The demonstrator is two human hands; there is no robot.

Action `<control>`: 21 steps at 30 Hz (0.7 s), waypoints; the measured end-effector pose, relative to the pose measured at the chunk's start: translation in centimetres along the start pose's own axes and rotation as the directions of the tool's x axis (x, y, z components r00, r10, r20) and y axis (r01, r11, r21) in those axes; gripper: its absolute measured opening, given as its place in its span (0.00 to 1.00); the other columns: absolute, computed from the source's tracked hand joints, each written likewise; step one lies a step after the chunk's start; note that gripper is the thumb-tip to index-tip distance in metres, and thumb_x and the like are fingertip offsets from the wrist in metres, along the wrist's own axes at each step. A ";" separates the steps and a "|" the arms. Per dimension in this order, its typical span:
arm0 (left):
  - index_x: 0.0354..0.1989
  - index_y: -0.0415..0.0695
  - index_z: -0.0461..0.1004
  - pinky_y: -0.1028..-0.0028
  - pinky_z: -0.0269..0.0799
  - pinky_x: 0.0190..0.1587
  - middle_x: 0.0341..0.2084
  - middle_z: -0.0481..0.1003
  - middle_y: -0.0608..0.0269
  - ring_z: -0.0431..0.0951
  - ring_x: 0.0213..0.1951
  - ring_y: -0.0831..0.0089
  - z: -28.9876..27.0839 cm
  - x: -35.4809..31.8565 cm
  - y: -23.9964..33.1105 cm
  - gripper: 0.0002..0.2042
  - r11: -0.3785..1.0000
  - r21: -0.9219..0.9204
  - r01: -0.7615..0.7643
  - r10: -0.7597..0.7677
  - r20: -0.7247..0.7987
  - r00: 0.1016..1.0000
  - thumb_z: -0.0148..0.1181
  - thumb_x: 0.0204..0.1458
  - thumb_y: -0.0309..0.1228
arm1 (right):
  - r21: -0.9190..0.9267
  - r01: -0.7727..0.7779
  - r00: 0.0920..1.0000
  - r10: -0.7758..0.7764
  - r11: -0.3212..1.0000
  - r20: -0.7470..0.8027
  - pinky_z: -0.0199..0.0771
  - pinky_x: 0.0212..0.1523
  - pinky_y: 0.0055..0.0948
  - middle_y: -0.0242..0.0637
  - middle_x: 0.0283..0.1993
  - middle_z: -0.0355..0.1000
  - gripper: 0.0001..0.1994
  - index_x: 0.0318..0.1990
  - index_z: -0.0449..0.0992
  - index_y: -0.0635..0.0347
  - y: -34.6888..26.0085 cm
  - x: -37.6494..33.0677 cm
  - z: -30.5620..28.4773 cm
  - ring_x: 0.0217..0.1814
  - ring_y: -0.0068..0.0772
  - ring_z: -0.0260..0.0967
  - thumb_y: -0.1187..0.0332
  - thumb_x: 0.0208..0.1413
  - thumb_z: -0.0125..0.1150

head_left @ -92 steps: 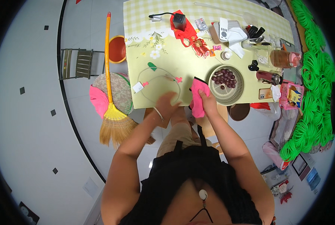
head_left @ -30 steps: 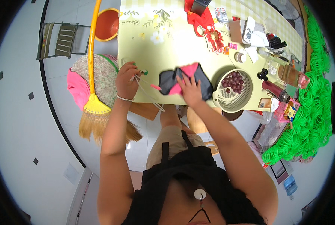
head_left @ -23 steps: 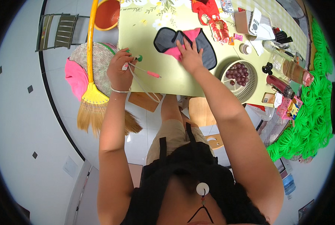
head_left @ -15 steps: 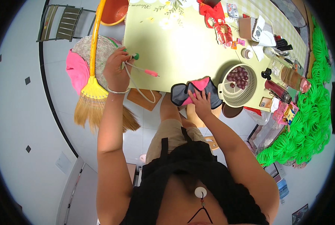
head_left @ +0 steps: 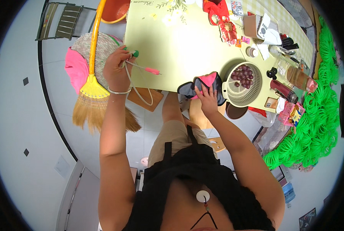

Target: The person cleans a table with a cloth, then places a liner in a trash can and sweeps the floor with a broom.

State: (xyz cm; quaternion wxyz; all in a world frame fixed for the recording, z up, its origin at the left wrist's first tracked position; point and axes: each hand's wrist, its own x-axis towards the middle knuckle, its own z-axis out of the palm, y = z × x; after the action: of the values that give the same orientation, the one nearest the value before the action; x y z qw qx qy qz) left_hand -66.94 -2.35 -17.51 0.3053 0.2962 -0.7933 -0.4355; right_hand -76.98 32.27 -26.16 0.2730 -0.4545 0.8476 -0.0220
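The dark grey and pink cloth point(head_left: 202, 87) lies crumpled at the near edge of the yellow-green counter point(head_left: 179, 46), partly hanging over it, just left of a pale round colander point(head_left: 244, 85) of dark grapes point(head_left: 242, 73). The right hand point(head_left: 207, 101) rests on the cloth with its fingers point(head_left: 199, 91) pressed down and curled into the fabric, gripping it. At the counter's left edge the left hand point(head_left: 115, 68) is closed around a thin white cord point(head_left: 139, 86) with a green end point(head_left: 135, 53) and a pink end point(head_left: 152, 71); the pink end lies on the counter, and a loop of the cord hangs below the edge. A bracelet point(head_left: 118, 91) circles the left wrist. To the left, on the floor, a yellow-handled broom point(head_left: 92, 73) lies across a woven round mat point(head_left: 90, 48). At the far right of the counter stand bottles point(head_left: 291, 82) and assorted small items, and green coiled hoops point(head_left: 314, 127) are piled beyond.
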 end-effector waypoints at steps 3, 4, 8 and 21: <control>0.27 0.33 0.69 0.72 0.72 0.43 0.34 0.71 0.54 0.72 0.44 0.62 0.4 -0.2 0.4 0.08 1.000 0.007 0.011 -0.011 -0.023 1.000 0.61 0.37 0.13 | 0.053 0.066 0.998 -0.067 0.996 0.013 0.35 0.58 0.64 0.37 0.62 0.50 0.31 0.59 0.56 0.38 -3.3 3.6 -0.3 0.67 0.54 0.34 0.75 0.44 0.48; 0.27 0.33 0.69 0.72 0.72 0.43 0.34 0.71 0.54 0.72 0.44 0.62 0.4 -0.2 0.7 0.08 1.000 0.020 0.015 -0.015 -0.028 1.000 0.60 0.38 0.13 | 0.049 0.133 0.991 -0.134 0.990 0.015 0.34 0.58 0.65 0.36 0.62 0.50 0.30 0.59 0.56 0.38 -4.6 5.1 -0.7 0.67 0.54 0.34 0.74 0.45 0.48; 0.25 0.35 0.71 0.73 0.73 0.39 0.29 0.72 0.57 0.74 0.40 0.63 0.5 0.0 1.1 0.09 0.999 0.008 0.032 -0.032 -0.057 0.998 0.63 0.34 0.15 | -0.114 0.255 0.966 -0.257 0.960 -0.008 0.34 0.58 0.65 0.34 0.62 0.50 0.28 0.60 0.55 0.36 -7.0 13.5 -1.8 0.68 0.49 0.32 0.68 0.48 0.48; 0.22 0.35 0.72 0.74 0.71 0.36 0.27 0.74 0.55 0.76 0.36 0.63 -3.1 -0.7 6.7 0.08 0.947 0.307 0.097 -0.084 -0.055 0.995 0.60 0.30 0.13 | 0.023 0.132 0.989 -0.130 0.991 -0.076 0.34 0.57 0.65 0.47 0.60 0.48 0.33 0.62 0.50 0.45 -3.7 7.3 -0.6 0.62 0.61 0.40 0.55 0.46 0.53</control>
State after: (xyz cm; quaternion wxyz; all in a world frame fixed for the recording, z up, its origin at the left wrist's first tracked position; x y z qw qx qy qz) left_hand -65.61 -0.45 -10.47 0.2515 0.3853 -0.8308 -0.3132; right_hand -77.64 24.23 -27.80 0.2456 -0.5041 0.8252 -0.0687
